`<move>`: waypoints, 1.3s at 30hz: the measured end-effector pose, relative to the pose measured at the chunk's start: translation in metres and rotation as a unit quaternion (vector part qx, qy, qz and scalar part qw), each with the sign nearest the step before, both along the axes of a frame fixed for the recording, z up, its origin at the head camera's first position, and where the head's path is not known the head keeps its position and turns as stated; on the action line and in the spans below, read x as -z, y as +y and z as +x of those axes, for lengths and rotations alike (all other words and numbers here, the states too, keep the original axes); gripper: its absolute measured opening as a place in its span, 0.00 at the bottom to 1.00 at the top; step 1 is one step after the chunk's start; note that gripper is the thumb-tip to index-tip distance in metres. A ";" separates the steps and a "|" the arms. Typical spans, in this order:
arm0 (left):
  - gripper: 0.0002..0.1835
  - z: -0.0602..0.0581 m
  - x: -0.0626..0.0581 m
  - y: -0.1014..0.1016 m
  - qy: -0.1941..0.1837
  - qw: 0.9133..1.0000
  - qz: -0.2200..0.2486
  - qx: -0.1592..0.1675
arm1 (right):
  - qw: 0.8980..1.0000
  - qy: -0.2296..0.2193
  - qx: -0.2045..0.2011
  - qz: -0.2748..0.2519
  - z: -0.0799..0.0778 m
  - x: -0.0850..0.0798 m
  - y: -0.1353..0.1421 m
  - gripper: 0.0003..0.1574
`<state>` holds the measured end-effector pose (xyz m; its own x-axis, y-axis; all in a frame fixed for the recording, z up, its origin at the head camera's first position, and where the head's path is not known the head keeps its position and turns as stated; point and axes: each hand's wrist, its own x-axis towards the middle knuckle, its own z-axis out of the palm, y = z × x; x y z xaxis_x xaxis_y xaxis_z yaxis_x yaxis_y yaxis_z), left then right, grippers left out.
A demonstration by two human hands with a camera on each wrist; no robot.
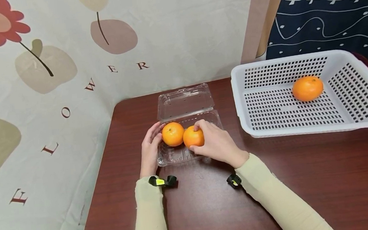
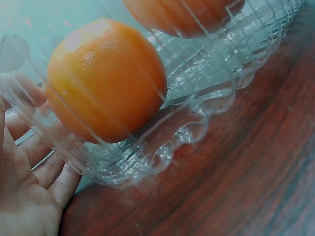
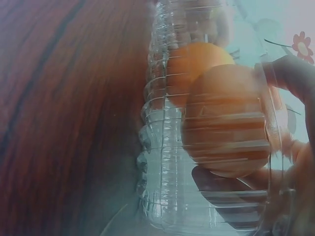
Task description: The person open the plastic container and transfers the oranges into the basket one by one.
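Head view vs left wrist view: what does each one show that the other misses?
Only the head view shows the white basket with a third orange in it, the container's open lid, the right hand gripping the right orange, and the flower-print backdrop. Only the left wrist view shows the container's scalloped lower rim up close and the left hand's palm. Both show the left orange, the clear container, the left hand against its side, and the brown table.
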<state>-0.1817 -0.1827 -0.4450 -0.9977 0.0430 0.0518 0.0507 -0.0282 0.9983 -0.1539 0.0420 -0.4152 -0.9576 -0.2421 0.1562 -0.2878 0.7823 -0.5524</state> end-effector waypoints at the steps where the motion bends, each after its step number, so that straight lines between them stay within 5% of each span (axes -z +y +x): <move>1: 0.21 0.000 0.000 0.000 0.000 1.000 0.001 0.000 | 1.000 -0.003 0.000 -0.005 0.000 0.000 0.000 0.34; 39: 0.21 -0.001 0.000 0.000 -0.001 1.000 -0.007 0.000 | 0.984 -0.073 -0.022 -0.164 -0.005 -0.006 0.013 0.34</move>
<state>-0.1827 -0.1824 -0.4449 -0.9978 0.0437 0.0502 0.0495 -0.0149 0.9987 -0.1589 0.0548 -0.4089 -0.9651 -0.2440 0.0950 -0.2173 0.5441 -0.8104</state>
